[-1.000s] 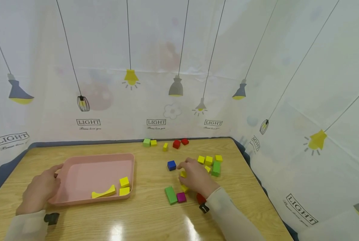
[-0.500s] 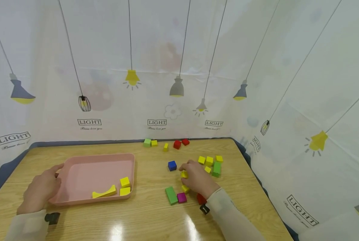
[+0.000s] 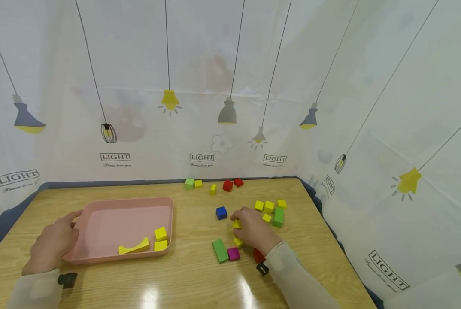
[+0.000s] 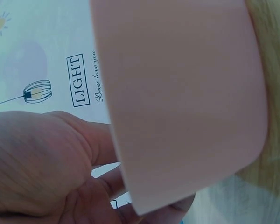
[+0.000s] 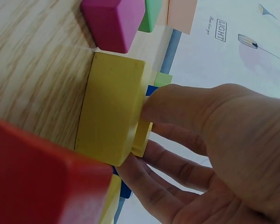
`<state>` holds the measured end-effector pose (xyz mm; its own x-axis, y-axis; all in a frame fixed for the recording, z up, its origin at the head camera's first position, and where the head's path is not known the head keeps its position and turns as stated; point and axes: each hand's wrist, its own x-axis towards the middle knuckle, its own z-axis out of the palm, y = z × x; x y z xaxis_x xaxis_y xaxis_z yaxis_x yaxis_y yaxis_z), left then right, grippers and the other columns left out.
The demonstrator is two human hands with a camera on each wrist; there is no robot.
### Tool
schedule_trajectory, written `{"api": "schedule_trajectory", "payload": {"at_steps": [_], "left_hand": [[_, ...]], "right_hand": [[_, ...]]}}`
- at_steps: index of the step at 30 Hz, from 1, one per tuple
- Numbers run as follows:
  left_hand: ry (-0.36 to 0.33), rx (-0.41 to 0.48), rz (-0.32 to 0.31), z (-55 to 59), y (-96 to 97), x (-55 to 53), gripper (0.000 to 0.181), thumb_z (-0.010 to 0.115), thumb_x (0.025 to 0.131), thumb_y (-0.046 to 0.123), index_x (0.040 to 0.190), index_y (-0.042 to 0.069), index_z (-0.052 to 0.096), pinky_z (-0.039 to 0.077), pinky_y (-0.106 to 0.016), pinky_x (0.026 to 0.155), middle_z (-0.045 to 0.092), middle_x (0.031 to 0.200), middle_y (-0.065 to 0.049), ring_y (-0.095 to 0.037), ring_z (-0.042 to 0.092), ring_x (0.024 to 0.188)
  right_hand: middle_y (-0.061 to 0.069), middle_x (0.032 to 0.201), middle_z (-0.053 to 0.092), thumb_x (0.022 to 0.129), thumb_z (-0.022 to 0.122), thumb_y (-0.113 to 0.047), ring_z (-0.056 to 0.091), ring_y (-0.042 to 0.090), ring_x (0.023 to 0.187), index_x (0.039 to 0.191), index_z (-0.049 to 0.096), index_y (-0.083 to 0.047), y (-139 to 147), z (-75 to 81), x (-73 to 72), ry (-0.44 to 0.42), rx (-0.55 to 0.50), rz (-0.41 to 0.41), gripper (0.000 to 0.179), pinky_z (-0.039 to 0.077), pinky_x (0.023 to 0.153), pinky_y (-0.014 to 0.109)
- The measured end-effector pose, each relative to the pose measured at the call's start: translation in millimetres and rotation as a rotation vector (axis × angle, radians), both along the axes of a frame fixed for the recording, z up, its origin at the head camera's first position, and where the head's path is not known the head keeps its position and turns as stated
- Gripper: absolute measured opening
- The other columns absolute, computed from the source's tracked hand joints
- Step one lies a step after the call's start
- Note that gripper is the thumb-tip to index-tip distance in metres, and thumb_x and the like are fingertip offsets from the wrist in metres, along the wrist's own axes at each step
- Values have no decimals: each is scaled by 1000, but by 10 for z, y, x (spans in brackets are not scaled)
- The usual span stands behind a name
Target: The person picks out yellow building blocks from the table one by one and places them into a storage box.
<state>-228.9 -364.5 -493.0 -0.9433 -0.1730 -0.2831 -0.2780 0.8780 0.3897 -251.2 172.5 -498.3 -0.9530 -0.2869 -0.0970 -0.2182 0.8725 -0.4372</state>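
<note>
My left hand [image 3: 54, 243] grips the left rim of a pink tray [image 3: 118, 221], its wall filling much of the left wrist view. Inside the tray, at the front right, lie two yellow cubes [image 3: 160, 234] and a yellow arched block [image 3: 134, 247]. Over the scattered blocks at the right, my right hand [image 3: 255, 228] pinches a small yellow block [image 3: 236, 224] between thumb and fingers, partly hidden by them. Another yellow block [image 5: 111, 109] stands nearer the right wrist camera, with a magenta cube [image 5: 114, 23] and a red block [image 5: 42, 172] beside it.
Left of the right hand sits a blue cube [image 3: 221, 213]. A green block [image 3: 220, 251] lies in front, and another green block [image 3: 278, 217] stands among several yellow cubes at the right. Along the back edge are a light green cube [image 3: 189, 183] and red blocks [image 3: 227, 186].
My right hand has dipped very slightly, staying at the same small yellow block. The left hand keeps its place on the tray, and the view has shifted a little.
</note>
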Motion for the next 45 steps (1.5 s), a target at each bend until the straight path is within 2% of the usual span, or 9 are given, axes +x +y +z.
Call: {"api": "schedule_trajectory", "payload": {"at_steps": [12, 17, 25, 37, 45], "left_hand": [[3, -2, -21, -35, -44, -4, 68, 48, 113, 7, 178, -4, 29, 54, -51, 79, 54, 158, -47, -52, 70, 115], [16, -11, -25, -17, -34, -7, 68, 47, 112, 6, 177, -5, 29, 54, -49, 76, 53, 159, -47, -51, 71, 114], [-3, -8, 8, 7, 36, 13, 67, 49, 115, 6, 178, -4, 29, 56, -56, 85, 52, 159, -47, -57, 68, 122], [2, -3, -7, 16, 14, 12, 68, 48, 114, 6, 178, -5, 29, 56, -54, 82, 53, 159, -47, -57, 68, 122], [17, -5, -20, -17, -39, -20, 69, 48, 112, 6, 178, -4, 29, 55, -49, 78, 54, 159, -47, -56, 71, 119]], "right_hand": [[11, 125, 78, 102, 90, -11, 64, 21, 100, 138, 83, -8, -11, 4, 2, -12, -1, 2, 36, 68, 102, 43], [10, 125, 78, 103, 89, -10, 65, 20, 100, 139, 83, -7, -26, 16, 2, 11, -5, 13, 36, 68, 102, 43], [10, 127, 80, 103, 89, -11, 66, 18, 100, 138, 83, -7, -75, 69, 13, 69, -6, 45, 36, 68, 100, 40], [12, 125, 79, 103, 89, -12, 72, 24, 108, 132, 85, -6, -294, 160, -43, 127, -31, 116, 30, 67, 107, 47], [9, 128, 80, 104, 90, -15, 71, 20, 107, 139, 82, -7, -517, 240, -87, 104, -20, 132, 37, 66, 106, 41]]}}
